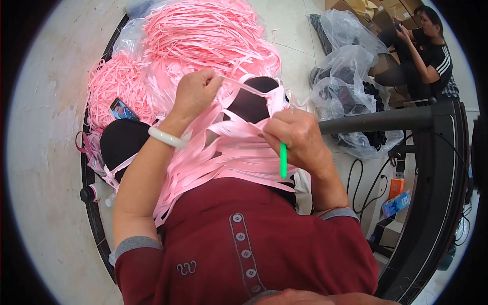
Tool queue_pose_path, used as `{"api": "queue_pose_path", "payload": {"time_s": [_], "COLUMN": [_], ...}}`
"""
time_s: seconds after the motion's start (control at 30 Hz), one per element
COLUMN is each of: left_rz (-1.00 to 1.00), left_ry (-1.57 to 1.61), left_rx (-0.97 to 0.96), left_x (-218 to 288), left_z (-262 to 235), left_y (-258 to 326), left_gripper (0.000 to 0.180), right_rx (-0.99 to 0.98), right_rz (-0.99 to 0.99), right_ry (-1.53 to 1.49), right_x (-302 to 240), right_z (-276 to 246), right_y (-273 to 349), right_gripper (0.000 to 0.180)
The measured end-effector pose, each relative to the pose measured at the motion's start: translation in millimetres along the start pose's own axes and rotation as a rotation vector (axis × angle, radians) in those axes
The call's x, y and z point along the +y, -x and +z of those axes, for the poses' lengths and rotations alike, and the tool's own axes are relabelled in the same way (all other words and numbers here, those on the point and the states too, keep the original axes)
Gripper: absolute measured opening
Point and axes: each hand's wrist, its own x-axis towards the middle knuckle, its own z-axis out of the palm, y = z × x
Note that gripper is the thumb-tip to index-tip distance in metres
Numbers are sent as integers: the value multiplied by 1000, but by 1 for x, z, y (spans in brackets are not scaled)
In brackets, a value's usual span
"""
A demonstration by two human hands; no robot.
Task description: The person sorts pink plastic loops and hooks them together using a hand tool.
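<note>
My left hand [195,94], with a pale bangle at its wrist, is closed in a pinch on one end of a pink strap [244,85]. The strap runs stretched across to the right, toward a small bunch of pink fabric [276,99]. My right hand [297,133] is closed around a slim green stick-like handle [283,161], which points down out of the fist; its other end is hidden. Pink strips also meet that fist. Across my lap lie many long pink strips [239,152]. Just beyond the hands is a black padded cup [249,101].
A large heap of pink strips [203,35] lies ahead, and a phone [123,110] rests on the left pile. Another black cup [121,144] lies left. A dark metal frame [386,121] stands right. Beyond it are clear plastic bags [345,76] and a seated person [427,56].
</note>
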Motion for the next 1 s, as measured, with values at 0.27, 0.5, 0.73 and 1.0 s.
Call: {"api": "queue_pose_path", "payload": {"time_s": [0.27, 0.5, 0.73, 1.0], "left_rz": [428, 502, 322, 352], "left_ry": [-115, -113, -129, -129], "left_rx": [-23, -44, -171, -120], "left_x": [57, 63, 46, 47], "left_z": [15, 23, 29, 39], "left_y": [29, 35, 31, 31], "left_gripper": [13, 13, 18, 26], "right_rx": [75, 159, 226, 83], "right_rz": [61, 223, 343, 278], "right_ry": [-32, -246, -64, -64], "right_x": [5, 30, 48, 61], "right_z": [3, -2, -18, 0], "right_y": [7, 7, 8, -16], "right_gripper": [15, 12, 14, 22]}}
